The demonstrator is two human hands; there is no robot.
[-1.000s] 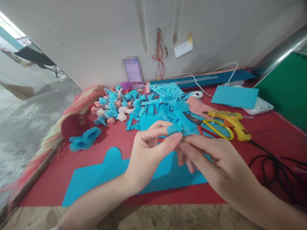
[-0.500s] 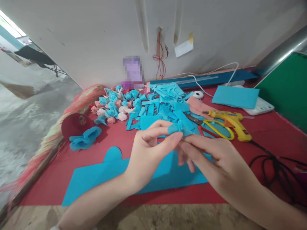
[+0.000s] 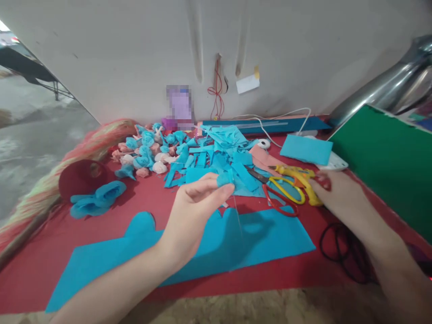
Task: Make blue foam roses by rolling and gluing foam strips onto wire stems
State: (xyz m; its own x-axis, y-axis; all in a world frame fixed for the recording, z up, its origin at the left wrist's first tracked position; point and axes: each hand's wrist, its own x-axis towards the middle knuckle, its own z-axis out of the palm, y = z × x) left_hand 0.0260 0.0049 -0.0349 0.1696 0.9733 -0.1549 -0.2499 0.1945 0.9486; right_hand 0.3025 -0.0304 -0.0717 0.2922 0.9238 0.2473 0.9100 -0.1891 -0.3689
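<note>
My left hand (image 3: 199,202) pinches a small rolled strip of blue crepe paper (image 3: 225,178) between thumb and fingers, above the middle of the table. A thin, pale strand (image 3: 238,211) hangs below the roll. On the right, my right hand (image 3: 337,193) has its fingers curled at the handle of a yellow glue gun (image 3: 297,173), which lies on the table. Scissors (image 3: 285,191) with red and yellow handles rest just left of the gun. Beneath my left hand lies a long blue paper sheet (image 3: 263,243), with a rounded blue piece (image 3: 141,222) at its far edge.
Blue paper scraps (image 3: 222,144) are heaped at the back, beside several blue and pink paper flowers (image 3: 146,148). A large blue flower (image 3: 97,198) lies left, by a dark red cone (image 3: 79,180). A broom (image 3: 64,175) borders the left; a green board (image 3: 384,162) stands right, near black cord (image 3: 337,252).
My right hand has left the blue paper roll and moved right to the glue gun. My left hand keeps its pinch on the roll. The view has turned somewhat to the right.
</note>
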